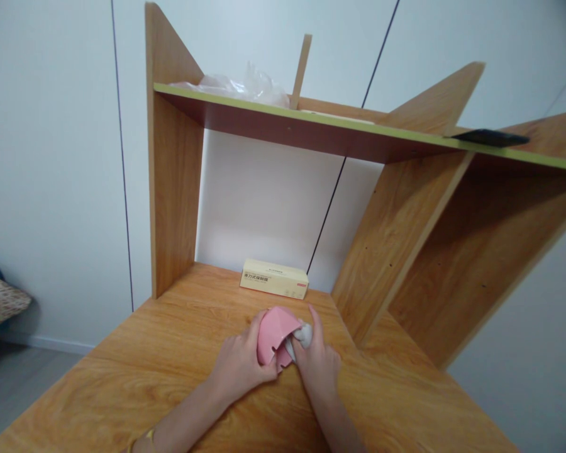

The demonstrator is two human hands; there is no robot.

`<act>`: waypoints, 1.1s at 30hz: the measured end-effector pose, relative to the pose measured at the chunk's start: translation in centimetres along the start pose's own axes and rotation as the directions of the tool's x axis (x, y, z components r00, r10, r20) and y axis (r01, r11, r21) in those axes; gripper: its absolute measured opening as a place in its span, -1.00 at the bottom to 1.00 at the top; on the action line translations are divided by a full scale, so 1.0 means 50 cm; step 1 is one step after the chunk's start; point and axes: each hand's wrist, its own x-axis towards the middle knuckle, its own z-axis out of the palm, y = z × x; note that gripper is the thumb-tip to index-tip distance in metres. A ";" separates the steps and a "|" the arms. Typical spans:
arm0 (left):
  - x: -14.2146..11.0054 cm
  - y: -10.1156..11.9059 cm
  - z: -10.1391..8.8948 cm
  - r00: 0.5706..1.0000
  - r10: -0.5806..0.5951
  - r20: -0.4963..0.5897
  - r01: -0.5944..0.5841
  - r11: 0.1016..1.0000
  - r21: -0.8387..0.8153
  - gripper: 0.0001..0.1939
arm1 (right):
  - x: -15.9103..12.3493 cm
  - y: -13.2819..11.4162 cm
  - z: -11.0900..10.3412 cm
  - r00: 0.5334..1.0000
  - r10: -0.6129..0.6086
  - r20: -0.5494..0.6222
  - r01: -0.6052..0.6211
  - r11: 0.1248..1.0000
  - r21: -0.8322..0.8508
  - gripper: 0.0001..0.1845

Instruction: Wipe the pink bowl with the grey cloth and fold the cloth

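- At nine o'clock on a curved, notched pink shell (277,329), over wood-grain desk (188,340): left hand (243,363), thumb and fingers clamping it.
- Three o'clock: right hand (318,365) grasping bunched white cloth (302,336) at shell's opening.
- Twelve o'clock, beyond: pale-yellow cardboard box (274,279).

A room, likely at home: wooden desk (193,352) with shelving (174,189), patterned fabric (2,302) nearby.

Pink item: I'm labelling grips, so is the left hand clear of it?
No, the left hand grips the pink item, with its fingers and thumb against the left side.
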 end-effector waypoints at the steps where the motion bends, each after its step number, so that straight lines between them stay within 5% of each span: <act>1: 0.000 0.000 0.000 1.000 0.002 0.001 -0.002 1.000 0.004 -0.24 | 0.000 0.001 -0.002 0.999 -0.039 -0.030 0.038 0.999 -0.032 -0.36; 8: -0.002 -0.004 0.001 0.998 0.040 -0.040 -0.040 0.999 -0.010 -0.24 | 0.001 0.018 -0.002 0.969 -0.188 -0.160 0.196 0.980 0.034 -0.38; 15: -0.004 -0.013 -0.004 0.983 0.159 -0.087 -0.167 0.982 -0.087 -0.22 | 0.000 0.008 0.000 0.998 -0.047 0.049 0.030 0.954 0.297 -0.34; 21: -0.003 -0.019 -0.009 0.984 0.164 -0.067 -0.174 0.966 -0.192 -0.23 | -0.004 0.007 0.003 0.998 -0.007 0.065 -0.031 0.821 0.570 -0.36; 28: -0.001 -0.024 0.014 0.981 0.160 -0.113 -0.191 0.914 -0.358 -0.08 | 0.000 -0.012 0.035 0.971 0.230 0.071 -0.203 0.620 0.758 -0.51; 33: -0.002 -0.016 0.032 0.996 0.060 -0.068 -0.087 0.853 -0.514 -0.22 | -0.005 -0.023 0.056 0.972 0.147 0.182 -0.233 0.537 0.811 -0.57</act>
